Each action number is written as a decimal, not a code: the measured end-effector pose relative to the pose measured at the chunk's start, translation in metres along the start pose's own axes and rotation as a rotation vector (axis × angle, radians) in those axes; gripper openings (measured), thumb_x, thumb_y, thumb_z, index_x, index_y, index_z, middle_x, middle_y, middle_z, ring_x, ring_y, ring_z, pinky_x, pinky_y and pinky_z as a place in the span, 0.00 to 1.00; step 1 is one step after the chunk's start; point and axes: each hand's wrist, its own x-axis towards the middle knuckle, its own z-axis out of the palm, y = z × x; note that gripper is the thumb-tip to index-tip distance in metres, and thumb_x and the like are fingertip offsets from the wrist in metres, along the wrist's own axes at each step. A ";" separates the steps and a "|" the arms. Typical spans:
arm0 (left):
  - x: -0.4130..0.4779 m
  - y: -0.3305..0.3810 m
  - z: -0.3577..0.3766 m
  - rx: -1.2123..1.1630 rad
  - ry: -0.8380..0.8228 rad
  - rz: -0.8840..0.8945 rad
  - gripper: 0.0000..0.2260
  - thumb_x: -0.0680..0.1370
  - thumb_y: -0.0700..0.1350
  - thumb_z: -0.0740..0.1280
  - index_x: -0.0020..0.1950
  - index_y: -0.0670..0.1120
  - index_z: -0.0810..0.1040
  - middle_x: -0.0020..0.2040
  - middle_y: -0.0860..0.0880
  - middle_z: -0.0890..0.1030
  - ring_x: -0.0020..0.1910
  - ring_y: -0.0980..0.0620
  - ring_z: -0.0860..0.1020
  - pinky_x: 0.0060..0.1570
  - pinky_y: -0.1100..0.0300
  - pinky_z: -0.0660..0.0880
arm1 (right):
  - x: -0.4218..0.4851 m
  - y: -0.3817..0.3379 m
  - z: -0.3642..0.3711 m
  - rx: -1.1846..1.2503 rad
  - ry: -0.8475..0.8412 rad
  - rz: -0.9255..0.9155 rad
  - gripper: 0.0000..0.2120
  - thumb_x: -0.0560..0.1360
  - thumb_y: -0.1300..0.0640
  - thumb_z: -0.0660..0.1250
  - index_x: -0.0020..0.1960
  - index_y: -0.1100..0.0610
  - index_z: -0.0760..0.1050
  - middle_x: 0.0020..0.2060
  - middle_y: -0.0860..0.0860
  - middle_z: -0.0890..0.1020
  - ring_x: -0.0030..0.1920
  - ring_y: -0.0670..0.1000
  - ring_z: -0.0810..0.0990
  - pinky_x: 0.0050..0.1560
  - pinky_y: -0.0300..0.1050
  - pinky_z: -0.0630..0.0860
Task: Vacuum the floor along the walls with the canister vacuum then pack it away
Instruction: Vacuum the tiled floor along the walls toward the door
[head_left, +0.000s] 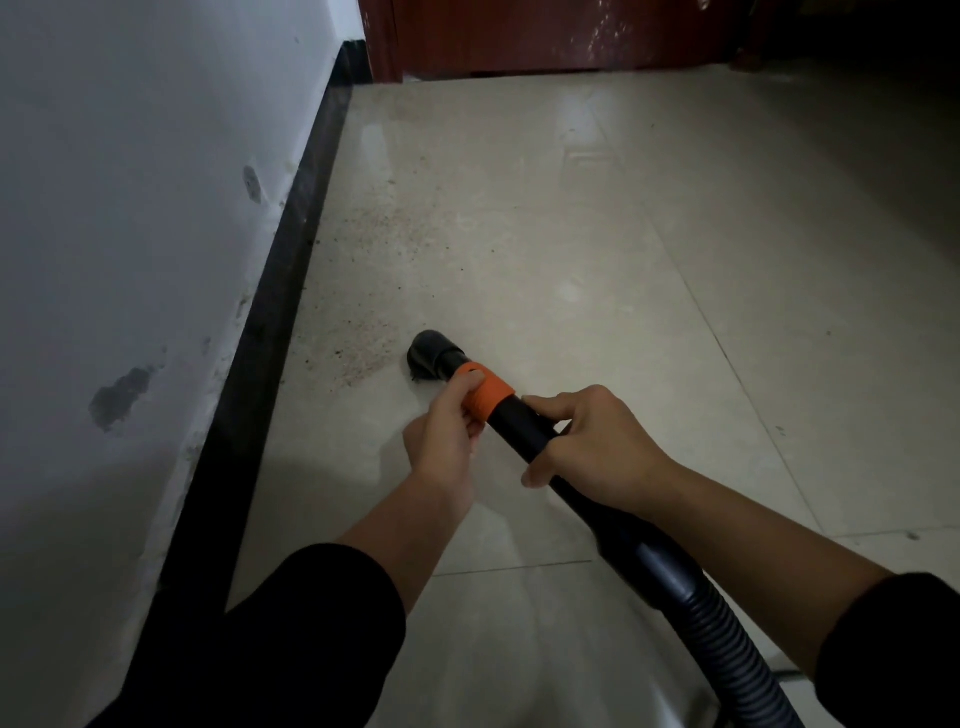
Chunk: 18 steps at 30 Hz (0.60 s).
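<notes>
The fingers of the left hand (447, 436) are curling round the orange collar (485, 397) of the vacuum wand. Those of the right hand (597, 447) are wrapping the black tube (524, 426) just behind. Ahead of the fingers, the round nozzle (431, 353) is resting on the tile floor (597, 249), at the edge of a grit patch (358, 343) beside the black baseboard (275, 312). Open floor is lying to the right of the fingers.
</notes>
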 end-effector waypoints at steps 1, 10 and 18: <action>0.002 -0.001 0.003 -0.006 0.002 -0.003 0.07 0.73 0.46 0.74 0.43 0.47 0.78 0.45 0.48 0.82 0.45 0.54 0.80 0.49 0.62 0.75 | 0.002 0.001 -0.002 0.002 -0.002 0.002 0.28 0.62 0.67 0.77 0.60 0.50 0.82 0.46 0.53 0.84 0.40 0.51 0.81 0.38 0.36 0.75; 0.026 0.007 0.020 -0.050 0.030 0.028 0.08 0.71 0.46 0.75 0.44 0.45 0.78 0.46 0.47 0.83 0.46 0.53 0.81 0.55 0.60 0.77 | 0.029 0.002 -0.009 0.047 0.018 -0.006 0.27 0.62 0.67 0.77 0.58 0.51 0.82 0.46 0.53 0.85 0.39 0.51 0.81 0.37 0.36 0.74; 0.044 0.010 0.030 -0.037 0.067 0.067 0.08 0.71 0.46 0.76 0.41 0.46 0.78 0.43 0.48 0.83 0.44 0.53 0.81 0.51 0.61 0.76 | 0.050 0.004 -0.014 0.079 0.021 -0.001 0.25 0.61 0.66 0.77 0.56 0.50 0.83 0.44 0.54 0.85 0.38 0.51 0.81 0.39 0.38 0.76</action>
